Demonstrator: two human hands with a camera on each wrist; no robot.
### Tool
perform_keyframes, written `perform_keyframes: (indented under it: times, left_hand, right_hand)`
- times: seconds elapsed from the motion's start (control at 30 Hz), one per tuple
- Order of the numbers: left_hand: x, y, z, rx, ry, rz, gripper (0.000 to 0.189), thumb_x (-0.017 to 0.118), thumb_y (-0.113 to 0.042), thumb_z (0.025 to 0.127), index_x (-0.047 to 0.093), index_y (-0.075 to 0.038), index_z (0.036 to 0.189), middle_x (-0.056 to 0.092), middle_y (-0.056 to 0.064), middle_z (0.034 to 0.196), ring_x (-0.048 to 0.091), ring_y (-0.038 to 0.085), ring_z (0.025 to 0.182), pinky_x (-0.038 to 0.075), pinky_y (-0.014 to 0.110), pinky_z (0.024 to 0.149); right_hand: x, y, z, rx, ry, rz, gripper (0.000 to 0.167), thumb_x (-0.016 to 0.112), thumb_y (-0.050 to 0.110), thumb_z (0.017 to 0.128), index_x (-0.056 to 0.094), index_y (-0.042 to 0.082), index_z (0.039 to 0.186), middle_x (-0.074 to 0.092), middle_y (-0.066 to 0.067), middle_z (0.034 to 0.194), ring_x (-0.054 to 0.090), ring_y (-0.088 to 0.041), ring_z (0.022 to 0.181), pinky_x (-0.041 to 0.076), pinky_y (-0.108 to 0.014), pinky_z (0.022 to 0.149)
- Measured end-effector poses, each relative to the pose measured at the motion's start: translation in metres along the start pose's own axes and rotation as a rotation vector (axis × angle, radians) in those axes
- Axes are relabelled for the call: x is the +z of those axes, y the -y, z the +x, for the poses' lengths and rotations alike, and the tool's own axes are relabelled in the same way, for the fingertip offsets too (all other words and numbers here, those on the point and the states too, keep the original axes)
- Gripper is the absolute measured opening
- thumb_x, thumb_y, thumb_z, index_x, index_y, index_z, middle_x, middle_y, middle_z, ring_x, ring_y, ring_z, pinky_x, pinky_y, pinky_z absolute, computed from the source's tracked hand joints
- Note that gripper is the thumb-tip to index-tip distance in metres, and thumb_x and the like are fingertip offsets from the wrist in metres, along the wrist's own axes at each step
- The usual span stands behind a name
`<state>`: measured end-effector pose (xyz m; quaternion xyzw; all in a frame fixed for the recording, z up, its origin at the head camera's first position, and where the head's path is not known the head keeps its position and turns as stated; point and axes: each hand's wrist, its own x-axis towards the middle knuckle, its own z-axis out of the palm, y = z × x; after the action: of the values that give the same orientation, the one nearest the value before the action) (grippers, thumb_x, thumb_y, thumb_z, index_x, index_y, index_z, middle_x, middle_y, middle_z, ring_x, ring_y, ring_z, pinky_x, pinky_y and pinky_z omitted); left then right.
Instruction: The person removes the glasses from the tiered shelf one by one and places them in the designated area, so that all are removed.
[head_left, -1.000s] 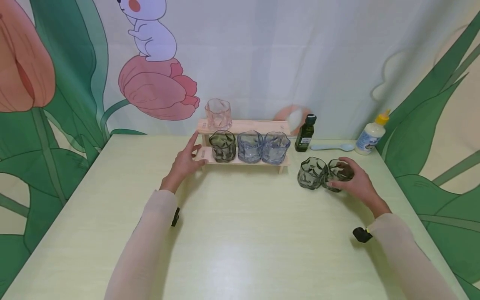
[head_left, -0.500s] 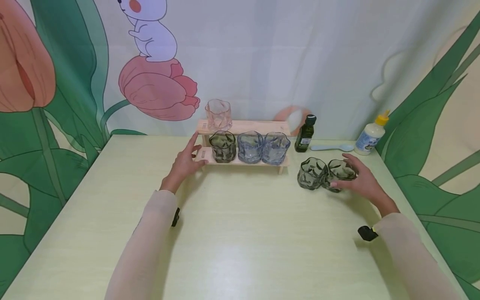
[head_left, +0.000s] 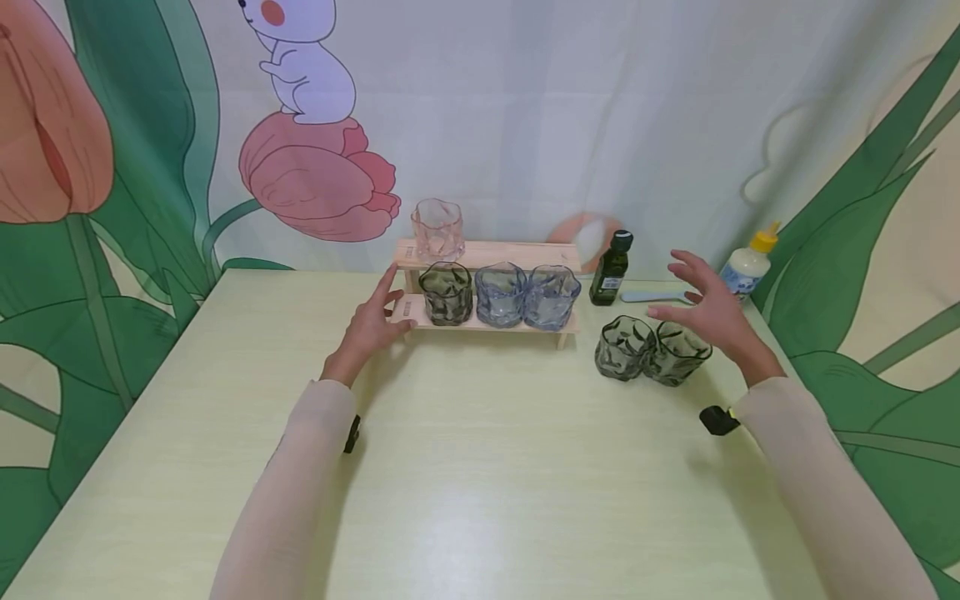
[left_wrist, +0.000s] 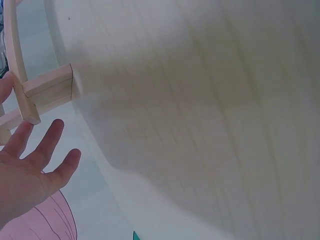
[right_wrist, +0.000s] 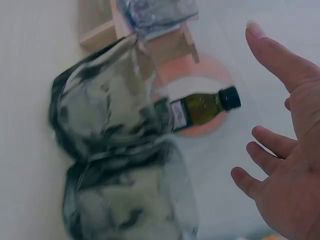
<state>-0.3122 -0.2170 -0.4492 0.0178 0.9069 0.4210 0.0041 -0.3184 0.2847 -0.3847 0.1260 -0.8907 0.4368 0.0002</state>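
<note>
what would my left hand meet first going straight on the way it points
Most likely the left end of the wooden rack, right at the left hand; whether they touch is unclear.

Two smoky glasses [head_left: 649,353] side-by-side, two-tier wooden rack [head_left: 517,252]

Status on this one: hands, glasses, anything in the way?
Left hand at wooden rack's left end. Right hand empty, near two smoky glasses on table. Dark green bottle behind them, possible obstacle.

The pale table [head_left: 450,467] bears a rack [head_left: 517,252], two glasses [head_left: 622,350], two bottles [head_left: 609,273], a spoon [head_left: 651,297].
</note>
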Motion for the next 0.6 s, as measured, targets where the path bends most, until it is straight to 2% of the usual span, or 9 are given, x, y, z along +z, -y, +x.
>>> perform_keyframes:
  times: [0.17, 0.37, 0.47, 0.6]
  left_hand:
    - [0.0, 0.0, 0.0, -0.004, 0.004, -0.016, 0.104, 0.071, -0.01, 0.092, -0.002, -0.042, 0.16, 0.04, 0.014, 0.158, 0.05, 0.046, 0.132, 0.039, 0.059, 0.108]
    - [0.0, 0.001, -0.001, 0.006, -0.001, -0.038, 0.104, 0.071, -0.011, 0.092, -0.001, -0.043, 0.159, 0.04, 0.014, 0.158, 0.051, 0.047, 0.13, 0.041, 0.059, 0.106]
    - [0.0, 0.001, -0.001, 0.011, -0.006, -0.039, 0.104, 0.07, -0.01, 0.092, -0.001, -0.042, 0.16, 0.04, 0.014, 0.158, 0.052, 0.047, 0.129, 0.042, 0.059, 0.104]
    - [0.001, 0.001, -0.002, 0.009, -0.003, -0.034, 0.103, 0.07, -0.01, 0.092, -0.002, -0.039, 0.16, 0.039, 0.014, 0.158, 0.053, 0.047, 0.127, 0.043, 0.058, 0.104]
  right_hand:
    - [0.013, 0.032, 0.021, -0.038, 0.02, 0.018, 0.098, 0.081, 0.027, 0.085, 0.019, 0.029, 0.16, 0.029, -0.015, 0.164, 0.026, -0.039, 0.151, 0.027, -0.062, 0.115]
    - [0.034, 0.06, 0.052, -0.127, 0.062, 0.061, 0.092, 0.08, 0.024, 0.085, 0.025, 0.028, 0.159, 0.033, -0.014, 0.162, 0.031, -0.036, 0.149, 0.03, -0.059, 0.115]
    - [0.047, 0.076, 0.065, -0.157, 0.097, 0.068, 0.091, 0.08, 0.025, 0.085, 0.026, 0.029, 0.158, 0.034, -0.013, 0.162, 0.034, -0.035, 0.148, 0.033, -0.059, 0.112]
    - [0.065, 0.095, 0.079, -0.2, 0.152, 0.061, 0.091, 0.08, 0.026, 0.086, 0.026, 0.026, 0.159, 0.033, -0.015, 0.161, 0.032, -0.033, 0.149, 0.033, -0.057, 0.114]
